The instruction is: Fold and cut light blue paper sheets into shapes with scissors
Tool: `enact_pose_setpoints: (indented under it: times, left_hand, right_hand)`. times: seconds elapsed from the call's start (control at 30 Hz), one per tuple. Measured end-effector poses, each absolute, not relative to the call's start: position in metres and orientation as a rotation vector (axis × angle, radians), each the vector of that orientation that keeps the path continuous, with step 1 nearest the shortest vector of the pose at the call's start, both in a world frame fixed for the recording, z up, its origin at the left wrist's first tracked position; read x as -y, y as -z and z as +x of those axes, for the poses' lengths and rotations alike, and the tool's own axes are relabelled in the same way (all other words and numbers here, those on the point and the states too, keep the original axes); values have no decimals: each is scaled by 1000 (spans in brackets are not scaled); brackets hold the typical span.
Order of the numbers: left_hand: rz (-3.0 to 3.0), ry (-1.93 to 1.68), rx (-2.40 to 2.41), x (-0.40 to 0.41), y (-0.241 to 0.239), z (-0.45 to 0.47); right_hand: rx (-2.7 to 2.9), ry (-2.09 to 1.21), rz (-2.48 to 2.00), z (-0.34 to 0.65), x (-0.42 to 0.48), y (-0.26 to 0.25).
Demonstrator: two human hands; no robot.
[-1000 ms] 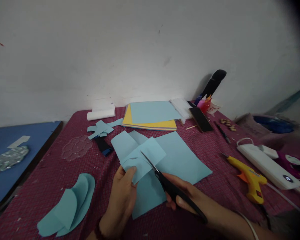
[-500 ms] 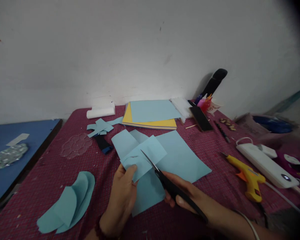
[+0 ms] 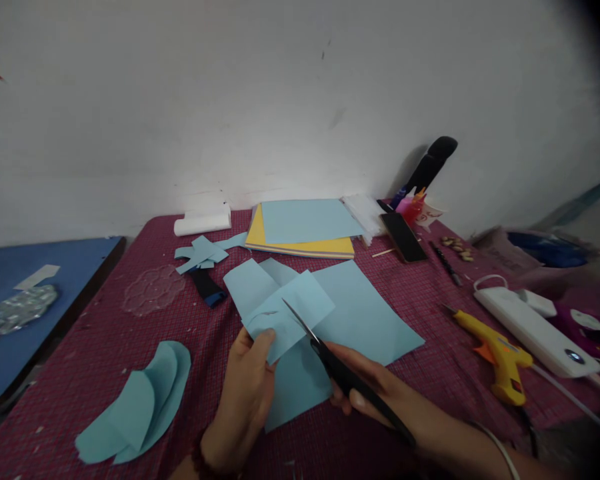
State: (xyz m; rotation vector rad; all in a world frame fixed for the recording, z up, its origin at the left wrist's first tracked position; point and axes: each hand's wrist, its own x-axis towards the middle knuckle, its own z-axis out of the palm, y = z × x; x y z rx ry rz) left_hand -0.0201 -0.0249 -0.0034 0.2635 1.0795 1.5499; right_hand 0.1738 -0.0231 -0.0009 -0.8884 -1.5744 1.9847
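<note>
My left hand (image 3: 244,393) pinches the near edge of a folded light blue paper piece (image 3: 300,303), thumb on top. My right hand (image 3: 375,393) grips black-handled scissors (image 3: 330,357); their blades are partly apart and point up-left into that paper. Under both lies a large light blue sheet (image 3: 365,320) on the maroon checked tablecloth (image 3: 105,347). Rounded blue cut-outs (image 3: 140,403) rest to the left of my left hand.
A yellow glue gun (image 3: 497,353) and a white power strip (image 3: 533,330) lie at the right. A stack of blue and yellow sheets (image 3: 303,230), blue scraps (image 3: 200,253), a white roll (image 3: 203,223), a phone (image 3: 403,237) sit near the wall. A blue surface (image 3: 25,313) adjoins on the left.
Hardly anything has moved; both hands keep their hold and the scissors stay in the same place on the paper. The camera shifted very slightly.
</note>
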Motion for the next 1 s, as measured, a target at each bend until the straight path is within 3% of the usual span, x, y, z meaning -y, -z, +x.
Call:
enact_pose_setpoints:
  times: [0.53,1.0]
  left_hand:
    - [219,-1495,-1062,23,7,-19]
    - [268,-1463,-1079,23,4,-21]
  right_hand:
    - [1340,-2077,-971,182,31,26]
    - [1452,-2010,-975,185,32,15]
